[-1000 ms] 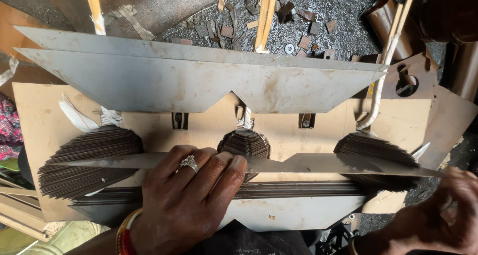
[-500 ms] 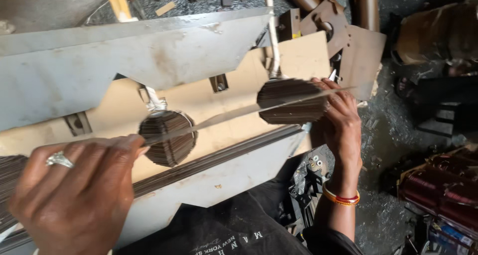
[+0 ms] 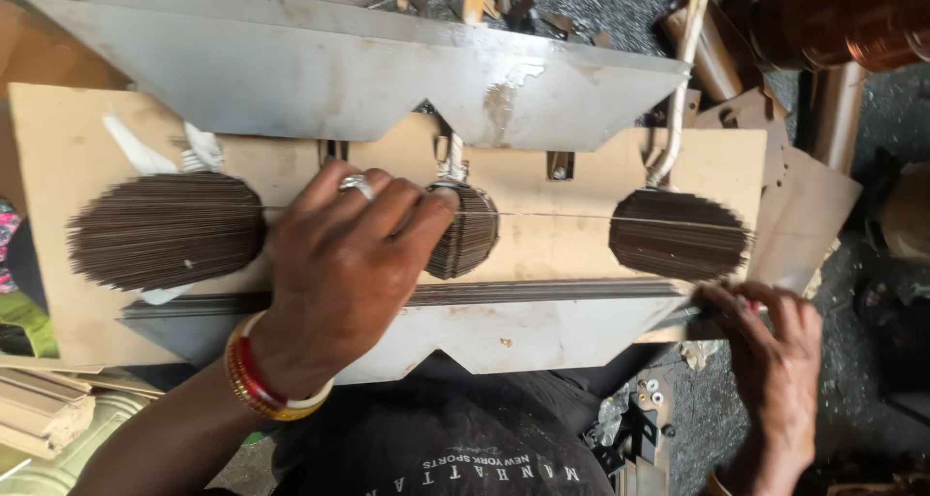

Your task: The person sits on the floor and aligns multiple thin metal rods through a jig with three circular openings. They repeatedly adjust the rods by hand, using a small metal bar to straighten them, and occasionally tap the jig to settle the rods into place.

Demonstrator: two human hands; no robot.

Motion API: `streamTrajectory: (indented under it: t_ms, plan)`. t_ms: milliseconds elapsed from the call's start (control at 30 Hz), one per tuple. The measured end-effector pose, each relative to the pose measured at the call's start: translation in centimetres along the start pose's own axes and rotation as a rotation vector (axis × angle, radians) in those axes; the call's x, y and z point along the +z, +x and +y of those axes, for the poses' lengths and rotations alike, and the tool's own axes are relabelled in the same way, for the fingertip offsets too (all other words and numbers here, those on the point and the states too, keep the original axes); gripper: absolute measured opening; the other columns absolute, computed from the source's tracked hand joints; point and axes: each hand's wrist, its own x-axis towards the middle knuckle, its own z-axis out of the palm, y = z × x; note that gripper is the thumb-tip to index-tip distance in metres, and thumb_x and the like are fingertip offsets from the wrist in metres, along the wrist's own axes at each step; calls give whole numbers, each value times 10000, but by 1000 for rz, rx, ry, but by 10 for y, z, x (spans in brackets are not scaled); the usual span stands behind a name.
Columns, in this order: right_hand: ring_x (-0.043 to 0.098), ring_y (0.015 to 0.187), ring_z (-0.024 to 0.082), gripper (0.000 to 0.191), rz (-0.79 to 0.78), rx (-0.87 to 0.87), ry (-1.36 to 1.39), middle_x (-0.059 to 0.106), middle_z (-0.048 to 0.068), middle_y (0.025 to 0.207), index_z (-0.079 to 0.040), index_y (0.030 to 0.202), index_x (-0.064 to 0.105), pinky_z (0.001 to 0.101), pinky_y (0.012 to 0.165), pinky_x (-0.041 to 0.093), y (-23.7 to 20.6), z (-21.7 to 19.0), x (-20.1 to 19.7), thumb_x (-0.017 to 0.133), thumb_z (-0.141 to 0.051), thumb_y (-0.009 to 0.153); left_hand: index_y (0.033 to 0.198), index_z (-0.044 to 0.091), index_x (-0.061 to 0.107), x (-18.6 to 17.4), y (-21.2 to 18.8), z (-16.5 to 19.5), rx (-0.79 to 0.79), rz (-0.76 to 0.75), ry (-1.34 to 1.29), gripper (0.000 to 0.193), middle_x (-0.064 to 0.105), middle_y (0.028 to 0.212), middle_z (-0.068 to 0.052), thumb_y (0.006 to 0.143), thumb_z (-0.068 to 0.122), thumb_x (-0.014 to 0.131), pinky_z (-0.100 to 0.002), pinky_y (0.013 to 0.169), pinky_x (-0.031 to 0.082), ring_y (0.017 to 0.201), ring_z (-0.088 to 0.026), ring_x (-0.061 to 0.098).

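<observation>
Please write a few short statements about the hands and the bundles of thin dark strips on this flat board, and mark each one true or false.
1. The left hand lies flat beside the middle bundle of thin dark strips, fingers spread. True.
2. Two strip bundles lie on the tan flat board. False: three show, including the large left bundle and the right bundle.
3. The left hand wears a silver ring and red, white and gold bangles. True.
4. The right hand rests on the left bundle. False: it is at the board's lower right corner.
5. A grey notched metal sheet lies along the board's far edge. True.
</observation>
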Motion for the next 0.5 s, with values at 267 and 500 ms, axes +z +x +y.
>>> streamTrajectory:
  t_ms: [267, 500]
  plan:
    - [664, 983, 167, 191, 248, 193, 311, 670, 40, 1130, -97, 1179, 687, 289, 923, 589, -63, 46, -19, 742, -33, 1008, 971, 47, 729, -6, 5, -3, -25, -36, -45, 137, 654, 796, -34, 842, 15, 760, -346, 731, 499, 787, -165, 666]
    - [708, 772, 135, 176, 448, 108, 1319, 670, 52, 910, -79, 1029, 596, 303, 703, 590, -29, -1, -45, 753, -64, 950, 983, 46, 723, -8, 8, -4, -7, -13, -42, 119, 660, 835, -31, 873, 28, 766, -335, 751, 500, 814, -162, 661]
